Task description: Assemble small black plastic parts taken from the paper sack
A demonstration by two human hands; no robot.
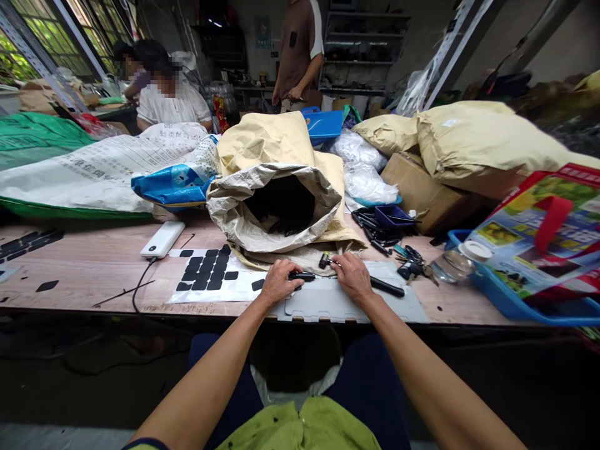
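Observation:
My left hand (280, 281) is closed around a short black rod-shaped piece (302, 275), which lies low over a grey board (319, 303) at the table's front edge. My right hand (352, 275) grips a small hammer (388, 287); its head (324, 260) points left towards the black piece, and its black handle sticks out to the right. Just beyond both hands, a large paper-covered sack (276, 237) lies with its mouth facing me, dark pieces inside. Left of my left hand is a white sheet (244, 289) bearing several black rounded patches (206, 269).
A white power bank (163, 239) with a black cable lies on the left. To the right are black parts (372, 231), keys (412, 262), a clear bottle (452, 265) and a blue basket (520, 309) holding a colourful bag. Sacks line the back; other people are beyond.

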